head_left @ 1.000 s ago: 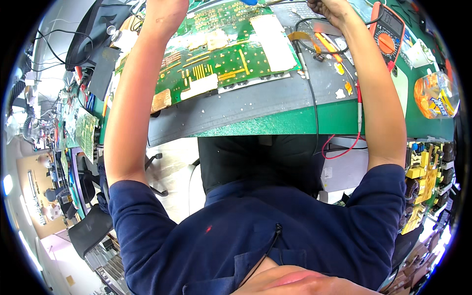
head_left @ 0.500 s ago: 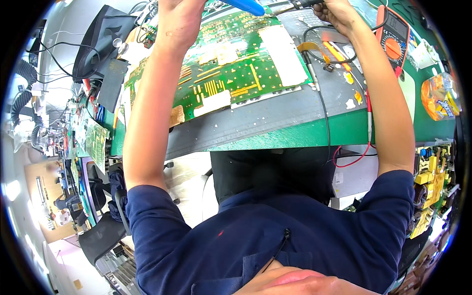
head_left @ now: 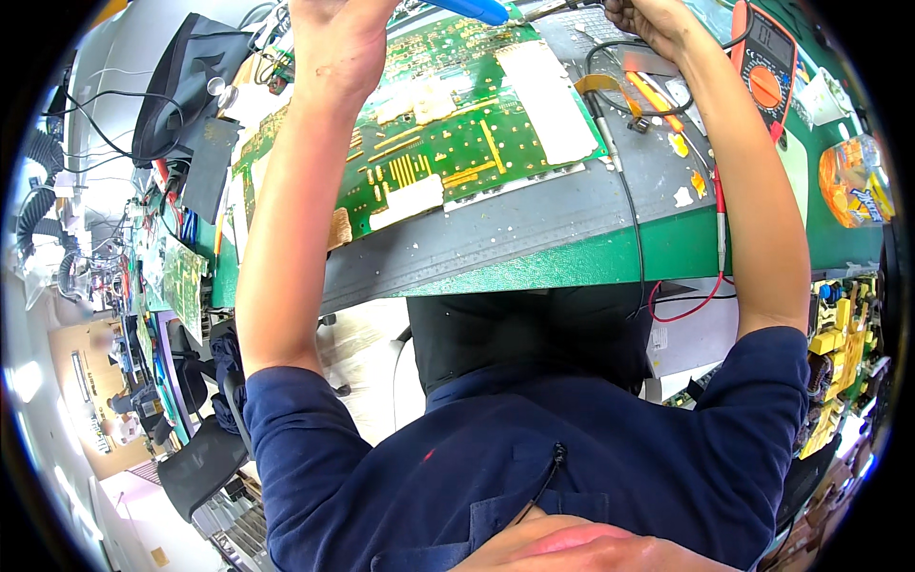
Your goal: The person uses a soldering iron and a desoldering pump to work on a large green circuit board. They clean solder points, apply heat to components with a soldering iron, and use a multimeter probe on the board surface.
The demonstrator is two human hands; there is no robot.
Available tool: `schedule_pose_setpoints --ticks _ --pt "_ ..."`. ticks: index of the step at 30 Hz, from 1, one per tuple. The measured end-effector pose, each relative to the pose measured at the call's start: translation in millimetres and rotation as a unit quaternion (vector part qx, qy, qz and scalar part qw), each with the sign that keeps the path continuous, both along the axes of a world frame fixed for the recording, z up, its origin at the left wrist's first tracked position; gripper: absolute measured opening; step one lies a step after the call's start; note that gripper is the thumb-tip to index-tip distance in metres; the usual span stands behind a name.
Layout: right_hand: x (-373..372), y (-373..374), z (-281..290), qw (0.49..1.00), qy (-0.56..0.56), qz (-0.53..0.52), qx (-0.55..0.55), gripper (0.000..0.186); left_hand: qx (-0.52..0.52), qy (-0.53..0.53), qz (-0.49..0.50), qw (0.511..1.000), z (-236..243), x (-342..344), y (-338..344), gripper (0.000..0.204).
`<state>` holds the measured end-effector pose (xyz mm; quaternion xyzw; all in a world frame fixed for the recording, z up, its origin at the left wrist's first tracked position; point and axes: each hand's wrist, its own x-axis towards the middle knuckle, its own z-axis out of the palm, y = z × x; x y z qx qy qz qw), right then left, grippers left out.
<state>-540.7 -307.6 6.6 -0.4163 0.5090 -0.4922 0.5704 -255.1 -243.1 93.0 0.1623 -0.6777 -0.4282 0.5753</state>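
My left hand [head_left: 338,43] reaches to the far edge of the view, its fingers cut off at the top. From its side a blue solder sucker [head_left: 467,8] slants down to the right, its end just over the far part of a large green circuit board [head_left: 457,143]. My right hand [head_left: 653,21] is closed round a soldering iron [head_left: 577,6] with a dark handle. The iron's metal tip points left, close to the solder sucker's end at the board's far right. White patches cover parts of the board, which lies on a grey mat [head_left: 505,210].
Right of my right forearm stands an orange multimeter [head_left: 764,71], with a red probe [head_left: 720,205] near the table's front edge. Cables and an orange-handled tool [head_left: 653,100] lie between board and forearm. An orange bag [head_left: 855,181] sits far right; a black bag [head_left: 186,81] is at left.
The view has shifted slightly, so the board and table appear a little farther left. Both hands keep their tools at the same area of the board.
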Motion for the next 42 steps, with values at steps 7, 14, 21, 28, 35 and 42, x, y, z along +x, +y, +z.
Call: schedule_pose_setpoints --ticks 7,14,21,28,35,42 --pt "3 1 2 0.999 -0.013 -0.026 -0.019 0.026 0.010 -0.016 0.031 0.999 7 -1 11 0.031" --pt "8 9 7 0.998 0.017 -0.057 -0.032 0.025 -0.015 -0.198 0.184 0.963 20 8 39 0.035" --pt "10 9 9 0.996 -0.009 -0.072 -0.042 0.024 0.005 -0.167 0.209 0.963 -22 61 39 0.040" --pt "8 14 22 0.987 -0.122 -0.047 -0.092 0.018 0.014 -0.019 0.267 0.963 -45 76 53 0.045" --pt "0 37 48 0.959 -0.218 0.004 -0.178 0.022 -0.016 -0.021 0.305 0.952 -46 89 62 0.054" --pt "8 38 46 0.961 -0.145 -0.054 -0.228 0.019 0.046 0.012 0.274 0.961 -50 100 70 0.055"
